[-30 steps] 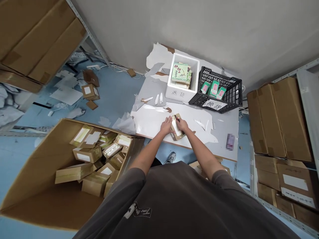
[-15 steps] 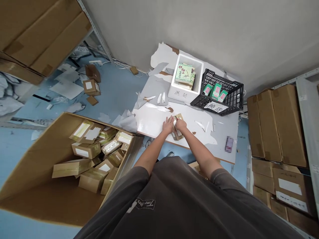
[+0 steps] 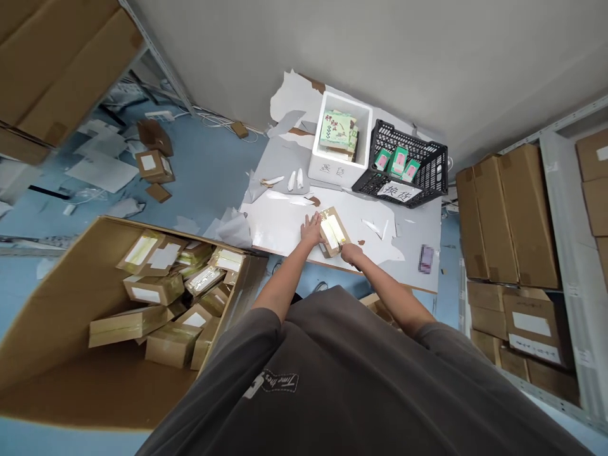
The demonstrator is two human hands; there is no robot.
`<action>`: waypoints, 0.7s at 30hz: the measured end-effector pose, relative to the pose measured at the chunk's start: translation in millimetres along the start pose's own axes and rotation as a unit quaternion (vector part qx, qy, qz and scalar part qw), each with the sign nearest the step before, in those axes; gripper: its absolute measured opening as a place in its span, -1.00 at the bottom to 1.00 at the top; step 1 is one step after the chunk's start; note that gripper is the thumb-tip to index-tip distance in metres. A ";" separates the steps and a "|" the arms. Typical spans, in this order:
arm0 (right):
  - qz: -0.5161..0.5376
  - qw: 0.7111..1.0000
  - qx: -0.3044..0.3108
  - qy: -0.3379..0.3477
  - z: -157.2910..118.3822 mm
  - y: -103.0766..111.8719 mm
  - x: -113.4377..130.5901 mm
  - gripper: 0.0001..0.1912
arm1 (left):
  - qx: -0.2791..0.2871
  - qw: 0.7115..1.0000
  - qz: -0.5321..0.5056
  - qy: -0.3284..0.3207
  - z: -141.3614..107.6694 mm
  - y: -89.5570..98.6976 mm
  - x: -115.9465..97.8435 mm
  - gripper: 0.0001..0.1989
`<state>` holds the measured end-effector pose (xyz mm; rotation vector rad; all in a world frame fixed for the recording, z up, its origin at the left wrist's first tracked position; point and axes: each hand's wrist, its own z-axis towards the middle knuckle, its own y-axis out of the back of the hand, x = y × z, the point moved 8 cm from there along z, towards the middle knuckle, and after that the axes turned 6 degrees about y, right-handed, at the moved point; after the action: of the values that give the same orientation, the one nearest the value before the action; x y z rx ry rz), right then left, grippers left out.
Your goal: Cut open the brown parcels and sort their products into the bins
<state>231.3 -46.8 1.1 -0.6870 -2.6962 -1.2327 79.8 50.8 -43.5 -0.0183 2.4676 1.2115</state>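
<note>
A small brown cardboard box [image 3: 335, 230] with a white label and shiny tape lies near the front edge of the white table [image 3: 275, 221]. My left hand [image 3: 311, 229] rests against its left side with the fingers spread. At the box's lower right corner is my right hand [image 3: 352, 254], its fingers closed round something small with a yellow bit showing at the box; I cannot make out what it is.
Behind the box stand a white foam box [image 3: 338, 170] with green packs and a black crate [image 3: 439, 183] with green-pink boxes. Paper scraps [image 3: 295, 180] lie about. A large carton [image 3: 57, 316] of parcels is at left, shelves [image 3: 555, 190] at right.
My right hand has moved down toward me along the box to its near corner, uncovering the label. My left hand stays at the box's left side. The whole view has shifted slightly.
</note>
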 end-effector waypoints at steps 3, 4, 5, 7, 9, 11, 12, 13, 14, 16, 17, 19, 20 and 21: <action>-0.044 0.999 0.020 -0.020 -23.0 -17.4 -22.7 -0.60 | 0.000 1.000 0.008 0.012 3.8 -1.0 -1.5 0.45; -0.049 0.998 0.023 -0.021 -27.1 -21.3 -25.6 -0.58 | 0.003 1.000 0.014 0.018 5.0 -1.5 -2.0 0.45; -0.050 0.998 0.025 -0.020 -29.4 -23.7 -26.8 -0.57 | 0.007 0.999 0.020 0.024 5.8 -1.9 -2.3 0.46; -0.047 0.998 0.029 -0.015 -30.3 -23.5 -27.6 -0.59 | 0.016 0.999 0.028 0.035 6.2 -1.8 -2.6 0.47; -0.037 0.999 0.029 -0.011 -29.6 -15.6 -31.6 -0.70 | 0.020 0.998 0.032 0.042 5.2 0.4 -2.8 0.46; -0.021 0.999 0.049 -0.001 -29.8 -5.9 -42.1 -0.84 | 0.024 0.998 0.039 0.049 3.5 3.2 -2.8 0.46; 0.002 0.998 0.061 0.008 -30.4 -1.3 -49.1 -0.85 | 0.024 0.997 0.044 0.053 2.7 4.5 -2.9 0.46; 0.035 0.997 0.067 0.017 -30.7 3.3 -57.1 -0.81 | 0.026 0.997 0.048 0.057 1.8 5.3 -3.2 0.46; 0.076 0.995 0.060 0.023 -30.1 8.5 -65.6 -0.77 | 0.026 0.996 0.052 0.061 0.8 5.6 -4.0 0.46; 0.152 0.988 0.007 0.019 -25.1 18.3 -83.7 -0.69 | 0.025 0.996 0.053 0.070 -2.3 3.9 -6.6 0.45; 0.178 0.984 -0.030 0.006 -20.8 21.1 -92.6 -0.65 | 0.022 0.995 0.053 0.076 -4.8 1.9 -8.5 0.44; 0.211 0.974 -0.079 -0.029 -9.5 16.2 -106.1 -0.57 | 0.014 0.994 0.058 0.089 -12.2 -3.6 -13.0 0.42; 0.228 0.969 -0.088 -0.047 -2.9 9.6 -110.1 -0.53 | 0.005 0.993 0.064 0.097 -17.2 -6.3 -15.5 0.39; 0.245 0.963 -0.091 -0.062 3.7 2.0 -112.7 -0.50 | -0.009 0.992 0.072 0.103 -22.9 -8.3 -18.4 0.35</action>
<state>333.2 -83.4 -30.3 -1.3936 -2.2963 -1.3369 90.5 25.2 -30.7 0.0337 2.6753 1.3521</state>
